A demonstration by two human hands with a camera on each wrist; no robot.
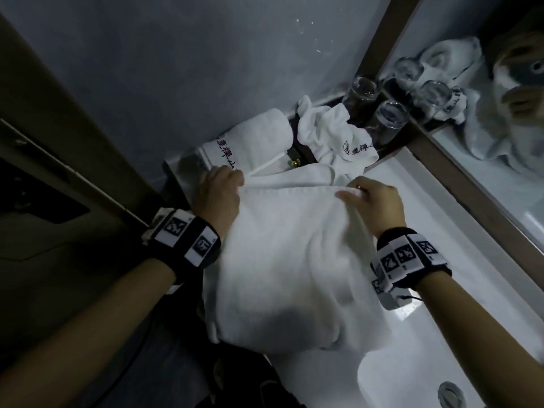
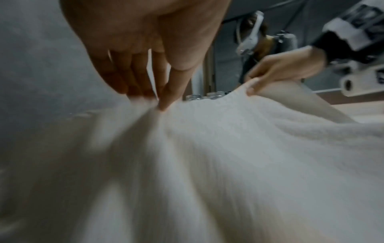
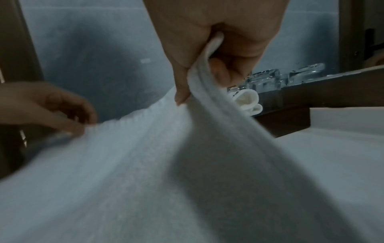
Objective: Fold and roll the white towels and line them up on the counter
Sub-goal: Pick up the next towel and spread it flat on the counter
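Left hand and right hand each pinch the far edge of a large white terry towel — fingers curled, cloth draped over the white counter.

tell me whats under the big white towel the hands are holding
The white counter shows past the big white towel, held up by the left hand and right hand. Anything directly beneath is covered.

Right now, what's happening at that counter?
A person is folding a large white towel over the counter. The left hand and right hand each pinch its far edge. Behind it lie a folded towel and a crumpled towel, beside two glasses.
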